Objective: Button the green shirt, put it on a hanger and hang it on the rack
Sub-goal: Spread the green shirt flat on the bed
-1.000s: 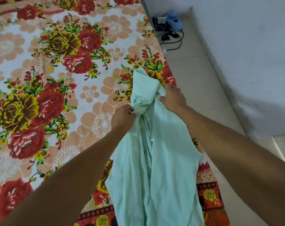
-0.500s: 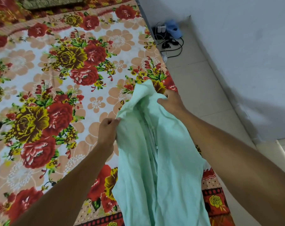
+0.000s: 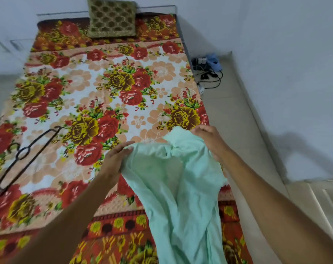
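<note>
Thin, crinkly mint-green shirt (image 3: pixel 180 197) held up over the bed's near right corner, hanging in soft folds. Left hand (image 3: pixel 116 159) pinches its upper left edge; right hand (image 3: pixel 209 138) grips the top right. Dark wire hanger (image 3: pixel 24 157) lies flat on the floral bedspread (image 3: pixel 108 96), far left, well apart. Quilted cushion (image 3: pixel 112 18) at the head. Bare floor (image 3: pixel 238 121) along the right.

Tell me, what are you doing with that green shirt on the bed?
A person is holding up the green shirt by its top over the flowery bed. The left hand grips one side and the right hand grips the other, so the shirt hangs down between the arms. A black hanger lies on the bed to the left, not yet used. No rack is in view.
</note>
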